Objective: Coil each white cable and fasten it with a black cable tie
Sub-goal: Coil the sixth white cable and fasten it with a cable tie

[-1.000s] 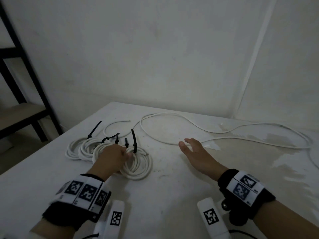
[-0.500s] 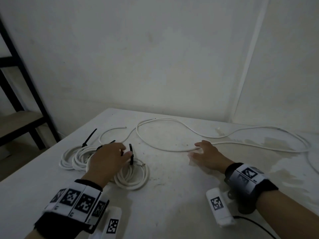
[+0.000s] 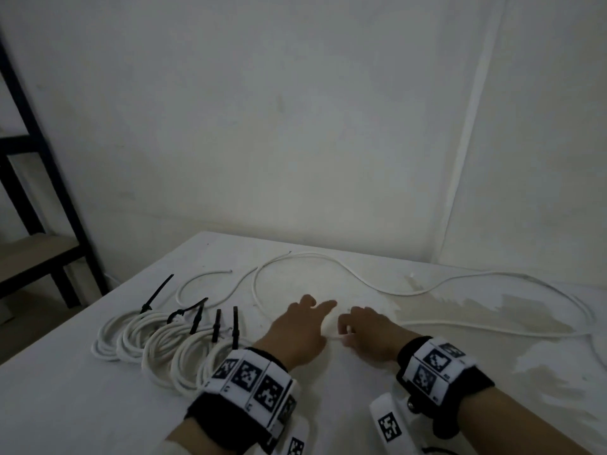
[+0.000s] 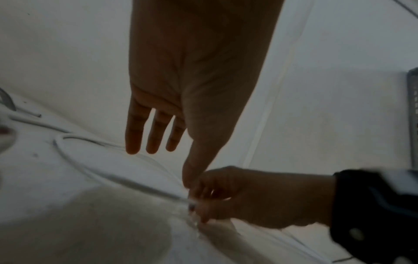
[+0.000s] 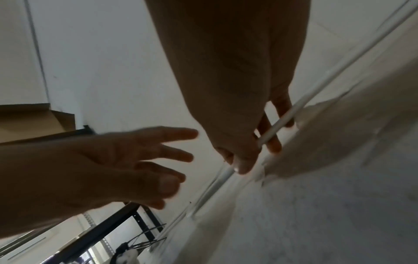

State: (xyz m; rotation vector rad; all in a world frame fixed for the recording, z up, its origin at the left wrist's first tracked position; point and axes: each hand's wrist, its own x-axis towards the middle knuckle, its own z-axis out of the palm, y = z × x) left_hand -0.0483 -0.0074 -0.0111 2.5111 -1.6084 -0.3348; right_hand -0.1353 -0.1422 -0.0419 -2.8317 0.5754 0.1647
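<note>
A long loose white cable [image 3: 377, 288] snakes over the white table [image 3: 328, 405]. My right hand [image 3: 348, 327] grips this cable near the table's middle. In the right wrist view the cable [image 5: 274, 128] runs between the thumb and curled fingers of my right hand [image 5: 260, 151]. Just left of it, my left hand [image 3: 313, 310] hovers with straight, spread fingers [image 4: 156, 135] and holds nothing. Several coiled white cables [image 3: 164, 349] lie in a row at the left, each fastened with a black cable tie [image 3: 235, 326].
A black metal shelf frame [image 3: 49, 192] stands off the table's left edge. White walls close the back and right. A worn, stained patch [image 3: 492, 323] covers the table's right side, where the loose cable loops round.
My left hand let go of the nearest coil and moved right, beside my right hand. My right hand went from flat and open to gripping the loose cable.
</note>
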